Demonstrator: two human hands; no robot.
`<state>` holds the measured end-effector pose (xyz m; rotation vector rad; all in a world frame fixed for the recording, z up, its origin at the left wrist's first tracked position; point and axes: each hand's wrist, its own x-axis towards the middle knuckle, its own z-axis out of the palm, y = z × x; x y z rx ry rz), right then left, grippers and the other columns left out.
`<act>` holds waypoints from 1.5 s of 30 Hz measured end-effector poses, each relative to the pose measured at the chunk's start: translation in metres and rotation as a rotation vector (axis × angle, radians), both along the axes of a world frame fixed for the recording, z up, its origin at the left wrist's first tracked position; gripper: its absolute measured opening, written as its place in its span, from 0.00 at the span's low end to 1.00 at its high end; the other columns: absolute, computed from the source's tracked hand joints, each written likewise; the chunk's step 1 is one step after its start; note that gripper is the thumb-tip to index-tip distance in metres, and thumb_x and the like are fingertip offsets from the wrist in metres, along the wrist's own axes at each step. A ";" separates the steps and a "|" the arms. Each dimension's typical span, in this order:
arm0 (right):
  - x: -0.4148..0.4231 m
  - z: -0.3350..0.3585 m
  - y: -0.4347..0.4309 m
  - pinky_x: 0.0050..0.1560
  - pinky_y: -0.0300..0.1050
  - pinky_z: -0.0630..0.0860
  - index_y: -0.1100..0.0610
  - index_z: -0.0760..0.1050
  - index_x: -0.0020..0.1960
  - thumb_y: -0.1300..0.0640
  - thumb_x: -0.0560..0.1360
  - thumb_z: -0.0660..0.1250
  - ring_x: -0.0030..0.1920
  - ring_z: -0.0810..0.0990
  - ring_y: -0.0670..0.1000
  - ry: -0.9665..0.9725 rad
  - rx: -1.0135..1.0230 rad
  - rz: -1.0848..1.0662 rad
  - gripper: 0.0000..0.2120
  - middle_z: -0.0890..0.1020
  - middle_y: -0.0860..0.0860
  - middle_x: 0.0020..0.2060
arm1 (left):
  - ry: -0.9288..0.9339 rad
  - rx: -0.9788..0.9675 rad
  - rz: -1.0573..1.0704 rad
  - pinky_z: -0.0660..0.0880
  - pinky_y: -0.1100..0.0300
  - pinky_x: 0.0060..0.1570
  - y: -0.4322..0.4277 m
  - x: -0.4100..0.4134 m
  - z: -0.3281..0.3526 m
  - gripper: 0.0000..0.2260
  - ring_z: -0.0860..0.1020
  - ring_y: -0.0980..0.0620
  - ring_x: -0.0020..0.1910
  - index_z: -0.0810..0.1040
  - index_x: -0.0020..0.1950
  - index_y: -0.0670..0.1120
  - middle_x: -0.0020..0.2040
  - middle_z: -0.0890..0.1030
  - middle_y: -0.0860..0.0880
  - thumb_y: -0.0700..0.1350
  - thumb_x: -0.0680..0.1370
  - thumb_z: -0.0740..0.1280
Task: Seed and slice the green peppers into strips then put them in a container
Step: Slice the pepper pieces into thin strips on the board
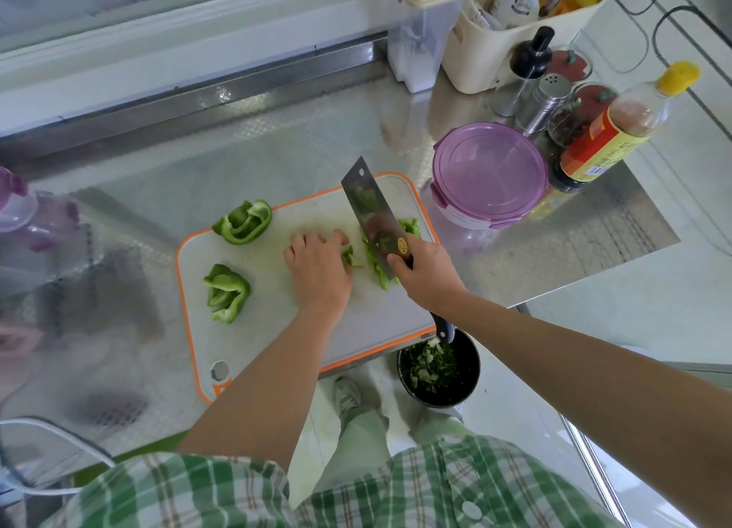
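A white cutting board with an orange rim lies on the steel counter. My left hand presses down on a small piece of green pepper with curled fingers. My right hand grips the handle of a cleaver, whose blade stands just right of that piece. Cut green strips lie under and beside the blade. Two stacks of pepper pieces wait on the board's left: one at the far edge, one nearer. A clear container with a purple lid stands to the board's right.
A black bin with green scraps sits on the floor below the counter edge. Bottles, a shaker and jars crowd the back right, behind them a cream caddy. Another purple-lidded container is at the far left.
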<state>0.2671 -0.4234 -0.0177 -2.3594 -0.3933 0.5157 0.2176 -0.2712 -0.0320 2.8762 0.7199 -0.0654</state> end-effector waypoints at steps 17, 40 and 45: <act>-0.008 0.010 0.007 0.29 0.45 0.60 0.56 0.64 0.41 0.57 0.78 0.62 0.29 0.66 0.49 -0.002 -0.053 0.018 0.09 0.67 0.48 0.28 | 0.070 0.137 -0.005 0.64 0.52 0.51 -0.001 0.003 0.003 0.08 0.70 0.44 0.54 0.84 0.47 0.51 0.47 0.79 0.48 0.53 0.76 0.68; -0.013 0.006 0.024 0.31 0.44 0.65 0.61 0.68 0.46 0.57 0.79 0.59 0.34 0.72 0.56 0.040 -0.179 0.030 0.07 0.73 0.56 0.35 | 0.175 -0.354 0.332 0.64 0.50 0.60 0.006 0.019 -0.005 0.09 0.68 0.42 0.64 0.84 0.52 0.56 0.55 0.81 0.46 0.57 0.75 0.69; -0.011 0.006 0.022 0.28 0.43 0.62 0.61 0.70 0.49 0.56 0.79 0.59 0.34 0.73 0.56 0.024 -0.197 0.062 0.07 0.75 0.55 0.35 | 0.176 -0.368 0.345 0.64 0.50 0.60 0.005 0.020 -0.006 0.10 0.67 0.42 0.64 0.84 0.52 0.56 0.56 0.81 0.45 0.58 0.76 0.68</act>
